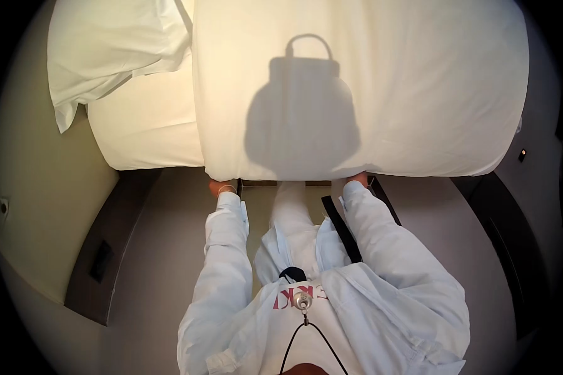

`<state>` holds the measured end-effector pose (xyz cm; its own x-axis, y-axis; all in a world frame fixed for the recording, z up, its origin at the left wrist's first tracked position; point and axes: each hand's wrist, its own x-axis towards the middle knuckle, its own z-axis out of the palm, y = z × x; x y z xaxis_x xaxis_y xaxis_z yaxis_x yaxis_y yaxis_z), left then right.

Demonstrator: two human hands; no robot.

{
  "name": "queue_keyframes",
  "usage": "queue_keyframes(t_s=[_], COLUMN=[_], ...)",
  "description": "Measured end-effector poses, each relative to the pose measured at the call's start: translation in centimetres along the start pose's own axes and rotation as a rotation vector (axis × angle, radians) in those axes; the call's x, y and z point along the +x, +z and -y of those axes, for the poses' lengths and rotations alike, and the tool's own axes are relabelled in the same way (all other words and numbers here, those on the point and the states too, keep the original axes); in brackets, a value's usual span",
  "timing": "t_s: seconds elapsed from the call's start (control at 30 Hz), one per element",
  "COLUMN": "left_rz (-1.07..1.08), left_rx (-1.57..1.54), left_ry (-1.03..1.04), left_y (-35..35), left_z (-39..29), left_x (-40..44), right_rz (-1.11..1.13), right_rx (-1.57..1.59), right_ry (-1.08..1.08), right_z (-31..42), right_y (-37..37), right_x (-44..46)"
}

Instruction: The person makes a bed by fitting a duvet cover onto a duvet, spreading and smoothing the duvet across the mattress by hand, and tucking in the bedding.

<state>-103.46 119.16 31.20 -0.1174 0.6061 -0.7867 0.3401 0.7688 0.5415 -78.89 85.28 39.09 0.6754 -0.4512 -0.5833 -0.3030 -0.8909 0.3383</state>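
A white duvet covers most of the bed and hangs over its near side. My left hand is at the duvet's lower edge, with a thin band around the wrist. Farther right along the same edge is my right hand. The bedding hides the fingers of both hands, so their grip does not show. To the left of the duvet, a pale sheet wraps the mattress. A dark shadow of a head and shoulders falls across the duvet.
A white pillow lies at the bed's left end. Dark wall panels stand at the left, and another dark panel at the right. A black strap hangs by my right forearm. Grey floor lies around my legs.
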Motion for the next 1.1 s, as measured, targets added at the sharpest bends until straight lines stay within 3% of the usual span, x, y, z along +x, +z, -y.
queue_keyframes(t_s=[0.03, 0.1, 0.17, 0.2, 0.23, 0.33, 0.37, 0.43, 0.5, 0.6, 0.67, 0.7, 0.73, 0.83, 0.97, 1.1], left_rz=[-0.005, -0.09, -0.244, -0.323, -0.05, 0.14, 0.04, -0.231, -0.453, -0.529, -0.519, -0.464, -0.225, -0.198, 0.174, 0.354], left_rx=[-0.473, -0.547, -0.697, -0.594, -0.648, -0.694, -0.741, -0.809, -0.683, -0.621, -0.573, -0.595, -0.759, -0.558, -0.49, -0.414], left_ry=[-0.15, -0.376, -0.832, -0.714, -0.675, -0.436, -0.419, -0.407, -0.406, -0.23, -0.043, 0.054, 0.146, 0.237, 0.152, 0.185], left_y=[-2.1, -0.7, 1.3, 1.9, 0.5, 0.6, 1.4, 3.6, 6.4, 7.6, 8.0, 8.0, 6.6, 13.2, 14.5, 16.5], left_z=[3.6, -0.5, -5.7, -6.0, -4.6, -4.4, -4.6, -6.5, -9.0, -8.0, -7.4, -7.2, -6.1, -10.5, -10.2, -12.3], left_x=[3.9, 0.5, -3.5, -3.8, -2.2, -2.2, -2.6, -5.3, -9.0, -10.6, -10.8, -10.6, -8.3, -25.7, -31.5, -35.1], right_rz=[0.014, 0.148, 0.295, 0.304, 0.292, 0.069, -0.105, -0.033, -0.044, -0.183, -0.122, -0.086, -0.082, -0.083, -0.033, 0.01], right_rx=[0.097, 0.48, 0.993, 1.143, 1.243, 1.239, 1.35, 1.268, 1.257, 1.33, 1.467, 1.473, 1.505, 1.569, 1.691, 1.661], right_ry=[0.048, 0.205, 0.428, 0.491, 0.537, 0.515, 0.545, 0.547, 0.509, 0.375, 0.337, 0.296, 0.276, 0.192, -0.067, -0.288], right_z=[-0.1, -1.8, -4.7, -5.9, -7.1, -9.5, -9.7, -12.8, -15.2, -18.0, -18.6, -18.7, -17.9, -17.7, -15.6, -12.9], right_y=[1.1, 4.4, 6.3, 6.2, 5.4, 0.7, -1.0, -3.5, -5.9, -7.8, -9.5, -10.2, -10.9, -14.4, -20.3, -26.0], right_x=[0.3, 2.4, 4.9, 5.8, 6.7, 7.4, 7.2, 8.6, 10.4, 14.7, 16.6, 17.7, 18.0, 19.9, 19.0, 18.6])
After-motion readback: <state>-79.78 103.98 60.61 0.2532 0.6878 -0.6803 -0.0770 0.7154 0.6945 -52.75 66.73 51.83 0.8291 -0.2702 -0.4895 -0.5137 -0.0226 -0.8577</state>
